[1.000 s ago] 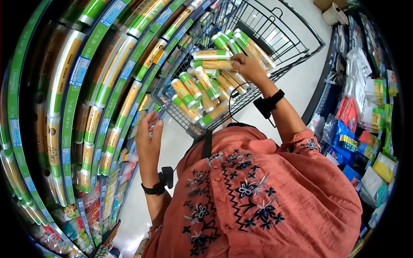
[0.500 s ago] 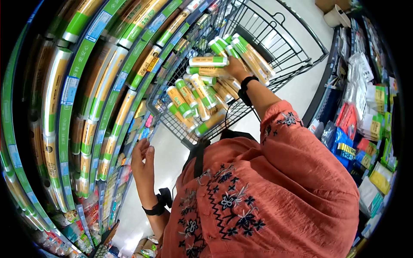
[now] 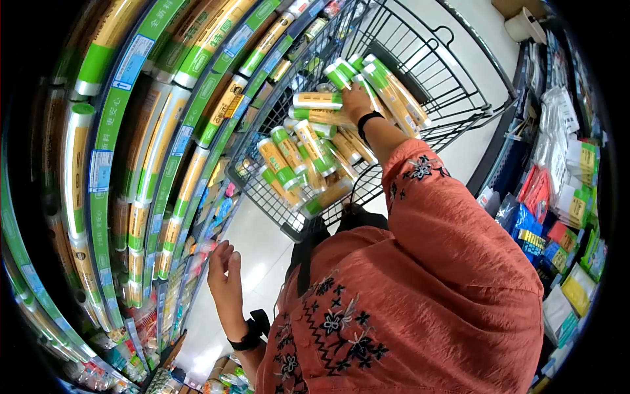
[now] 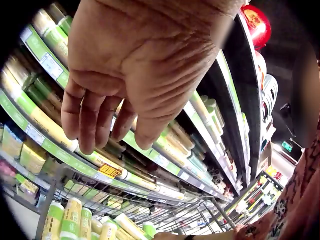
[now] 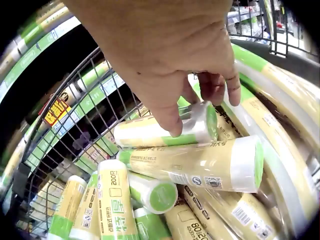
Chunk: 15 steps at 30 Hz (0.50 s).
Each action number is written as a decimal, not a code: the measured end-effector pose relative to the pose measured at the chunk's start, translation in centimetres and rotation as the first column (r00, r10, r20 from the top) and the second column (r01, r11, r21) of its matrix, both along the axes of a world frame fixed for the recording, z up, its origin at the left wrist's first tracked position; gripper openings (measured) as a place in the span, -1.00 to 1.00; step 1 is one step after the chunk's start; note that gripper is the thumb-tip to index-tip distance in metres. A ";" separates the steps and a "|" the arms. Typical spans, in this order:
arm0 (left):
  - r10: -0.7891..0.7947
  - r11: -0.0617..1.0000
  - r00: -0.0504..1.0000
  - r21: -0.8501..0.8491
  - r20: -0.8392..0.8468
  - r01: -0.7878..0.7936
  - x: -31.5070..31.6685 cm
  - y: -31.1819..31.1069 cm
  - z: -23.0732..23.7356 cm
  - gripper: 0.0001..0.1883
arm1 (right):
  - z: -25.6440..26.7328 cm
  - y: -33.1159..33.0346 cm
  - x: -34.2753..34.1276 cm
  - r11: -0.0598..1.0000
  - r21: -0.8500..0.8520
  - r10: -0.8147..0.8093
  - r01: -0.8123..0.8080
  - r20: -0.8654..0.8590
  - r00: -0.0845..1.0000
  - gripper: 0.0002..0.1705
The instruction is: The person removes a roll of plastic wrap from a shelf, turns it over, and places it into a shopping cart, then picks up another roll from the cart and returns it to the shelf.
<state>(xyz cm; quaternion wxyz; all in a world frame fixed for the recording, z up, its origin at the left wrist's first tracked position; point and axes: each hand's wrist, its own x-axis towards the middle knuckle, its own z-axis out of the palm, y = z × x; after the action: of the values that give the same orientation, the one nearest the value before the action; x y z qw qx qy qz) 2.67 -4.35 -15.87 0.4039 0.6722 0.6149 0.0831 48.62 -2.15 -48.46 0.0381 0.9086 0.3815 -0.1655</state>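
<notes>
Left hand (image 3: 226, 276) rests loosely open, empty, while right hand (image 3: 356, 104), at one o'clock, pinches a yellow-white-green plastic-wrapped cylindrical roll (image 3: 317, 100) whose slick film could make it slip.

One person (image 3: 420, 262). Two hands: one left hand (image 3: 226, 282), near; one right hand (image 3: 356, 104), far. Two black wrist straps (image 3: 249, 336). One wire cart (image 3: 289, 231), far, containing more than ten rolls (image 3: 310, 141). Many more shelved rolls (image 3: 74, 171), left, too crowded to count.
</notes>
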 end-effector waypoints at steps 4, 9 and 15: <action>-0.022 0.999 1.000 -0.034 -0.007 0.021 0.2 0.0 -0.4 -0.59 | -0.1 0.6 -0.7 0.998 -0.046 -0.031 0.033 0.043 0.999 -0.65; -0.043 0.996 0.999 -0.079 -0.023 0.041 0.5 0.3 -0.9 -0.58 | -1.4 0.6 -1.6 0.998 0.010 -0.060 0.060 0.024 0.998 -0.67; -0.111 0.988 0.993 -0.108 -0.041 0.106 1.6 0.9 -1.4 -0.57 | 1.2 1.7 -3.3 0.997 -0.062 -0.048 0.054 0.102 0.994 -0.70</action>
<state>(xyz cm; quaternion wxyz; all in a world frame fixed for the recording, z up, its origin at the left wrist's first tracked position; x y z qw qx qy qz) 4.26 -3.49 -17.24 0.4282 0.6843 0.5901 0.0126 45.34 -0.45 -47.25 0.0823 0.9235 0.3503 -0.1329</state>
